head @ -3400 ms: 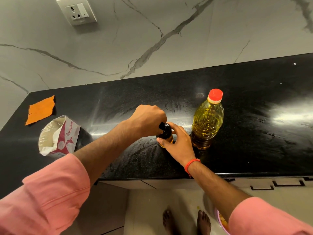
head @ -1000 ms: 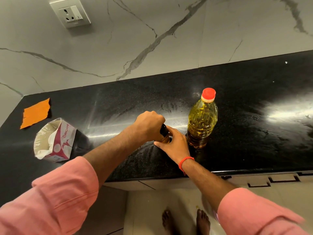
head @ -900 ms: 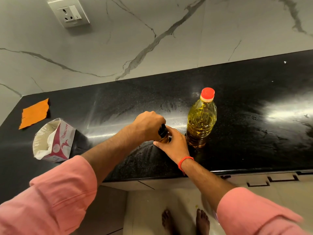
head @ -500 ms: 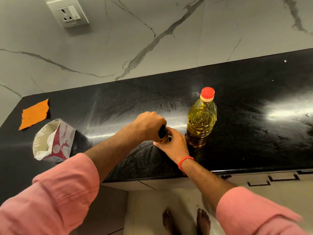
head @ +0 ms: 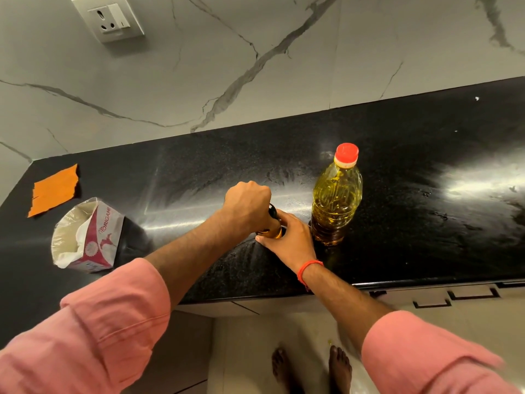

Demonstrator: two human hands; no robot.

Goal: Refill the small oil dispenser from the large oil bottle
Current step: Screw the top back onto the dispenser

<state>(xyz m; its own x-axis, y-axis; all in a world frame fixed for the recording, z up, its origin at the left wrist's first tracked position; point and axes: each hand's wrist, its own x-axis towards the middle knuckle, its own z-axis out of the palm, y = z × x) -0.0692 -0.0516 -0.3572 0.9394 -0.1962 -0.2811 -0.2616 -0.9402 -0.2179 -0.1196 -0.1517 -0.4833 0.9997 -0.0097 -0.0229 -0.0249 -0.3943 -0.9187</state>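
The small oil dispenser [head: 275, 231] stands near the front of the black counter, mostly hidden by both hands; only a bit of its black top and amber body shows. My left hand [head: 247, 204] grips its top from above with curled fingers. My right hand [head: 291, 240] wraps around its body from the right. Just to the right stands the large oil bottle [head: 335, 199], upright, full of yellow oil, with its red cap on.
An open white and red packet [head: 85, 237] stands at the left of the black counter [head: 426, 223], with an orange cloth [head: 54, 189] behind it. A wall socket [head: 109, 19] sits high on the marble wall. Drawer handles run under the counter's front edge.
Both hands have stayed on the dispenser. My left hand has shifted a little on the top, covering more of the black cap. The large bottle has not moved.
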